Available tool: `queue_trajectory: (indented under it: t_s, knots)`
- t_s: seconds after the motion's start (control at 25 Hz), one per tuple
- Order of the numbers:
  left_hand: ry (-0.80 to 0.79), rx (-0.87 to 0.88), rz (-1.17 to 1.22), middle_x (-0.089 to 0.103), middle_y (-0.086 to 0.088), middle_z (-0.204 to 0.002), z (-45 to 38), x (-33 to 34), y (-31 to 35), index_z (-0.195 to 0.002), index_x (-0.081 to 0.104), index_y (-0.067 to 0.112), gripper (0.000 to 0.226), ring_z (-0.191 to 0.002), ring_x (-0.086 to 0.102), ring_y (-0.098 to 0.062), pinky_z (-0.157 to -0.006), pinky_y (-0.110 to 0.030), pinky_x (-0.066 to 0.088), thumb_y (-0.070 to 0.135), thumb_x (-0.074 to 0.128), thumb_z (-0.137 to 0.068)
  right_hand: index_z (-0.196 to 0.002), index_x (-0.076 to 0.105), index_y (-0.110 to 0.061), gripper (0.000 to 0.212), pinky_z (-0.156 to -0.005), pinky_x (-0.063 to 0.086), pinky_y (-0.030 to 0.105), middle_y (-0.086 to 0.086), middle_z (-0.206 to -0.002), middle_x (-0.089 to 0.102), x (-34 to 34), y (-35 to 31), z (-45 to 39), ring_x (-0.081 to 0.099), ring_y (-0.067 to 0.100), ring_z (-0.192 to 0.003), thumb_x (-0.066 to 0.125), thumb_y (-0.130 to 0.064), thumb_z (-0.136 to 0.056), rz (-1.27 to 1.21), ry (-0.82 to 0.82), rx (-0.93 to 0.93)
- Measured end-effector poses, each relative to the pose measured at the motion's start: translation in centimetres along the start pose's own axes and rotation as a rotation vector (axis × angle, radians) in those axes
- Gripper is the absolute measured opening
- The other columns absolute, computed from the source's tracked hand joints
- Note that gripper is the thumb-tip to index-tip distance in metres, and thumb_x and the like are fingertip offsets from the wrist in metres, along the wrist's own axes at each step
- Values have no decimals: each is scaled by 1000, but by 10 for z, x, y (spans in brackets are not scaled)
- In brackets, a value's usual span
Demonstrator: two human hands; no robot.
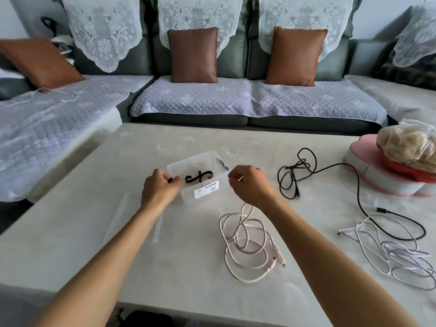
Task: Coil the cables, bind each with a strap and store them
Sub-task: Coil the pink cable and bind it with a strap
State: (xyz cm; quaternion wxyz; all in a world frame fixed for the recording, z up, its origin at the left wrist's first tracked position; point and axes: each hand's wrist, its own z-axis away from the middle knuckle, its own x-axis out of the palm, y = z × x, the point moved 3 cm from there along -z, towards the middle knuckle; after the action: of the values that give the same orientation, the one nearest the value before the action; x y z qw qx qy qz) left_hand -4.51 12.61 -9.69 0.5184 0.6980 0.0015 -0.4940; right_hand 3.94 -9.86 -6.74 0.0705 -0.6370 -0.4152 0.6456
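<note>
Centrally on the worktop stands a clear plastic box containing black straps. Left hand, fingers curled, pinches a black strap end at the box's left rim. Right hand, fingers curled, pinches the pale pink cable, which trails loosely beneath it. Black cable and white cable lie uncoiled to the right.

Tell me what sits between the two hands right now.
Head view: the clear plastic storage box holding black straps sits between left hand and right hand.
</note>
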Motion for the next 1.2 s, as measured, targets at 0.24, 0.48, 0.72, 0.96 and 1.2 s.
queue_trajectory:
  t_s: [0.24, 0.48, 0.72, 0.96, 1.2]
  knots:
    - [-129, -115, 327, 70, -10, -78, -37, 30, -22, -106, 59, 4, 35, -59, 67, -26, -72, -44, 61, 28, 66, -81, -127, 52, -6, 37, -80, 38, 30, 16, -123, 59, 49, 8, -56, 52, 35, -116, 53, -26, -95, 54, -127, 159]
    - [50, 40, 548, 65, -5, -87, -27, -21, -43, -103, 50, 20, 32, -66, 63, -20, -62, -39, 58, 5, 65, -80, -126, 56, -14, 36, -81, 47, 32, 8, -119, 64, 63, -18, -46, 62, 28, -98, 57, -21, -91, -96, 12, 76]
    - [172, 327, 354, 60, -13, -82, 9, -98, -85, -104, 44, 31, 38, -66, 55, -26, -62, -34, 46, 17, 72, -83, -109, 66, -15, 21, -66, 45, 25, -2, -93, 67, 99, -82, -20, 62, 18, -83, 57, -18, -90, -186, -108, -66]
    - [173, 402, 337, 63, -7, -87, 33, -129, -121, -105, 45, 37, 42, -79, 61, -26, -70, -48, 53, 19, 76, -84, -125, 58, -7, 37, -86, 49, 31, 13, -118, 65, 157, -143, -1, 61, 28, -110, 61, -19, -90, -110, -186, -193]
    - [97, 478, 397, 60, -11, -86, 44, -126, -130, -108, 46, 33, 38, -76, 59, -26, -64, -46, 53, 20, 73, -85, -134, 42, -19, 74, -87, 45, 30, 2, -112, 47, 202, -149, -2, 59, 23, -104, 79, -41, -74, -177, -289, -24]
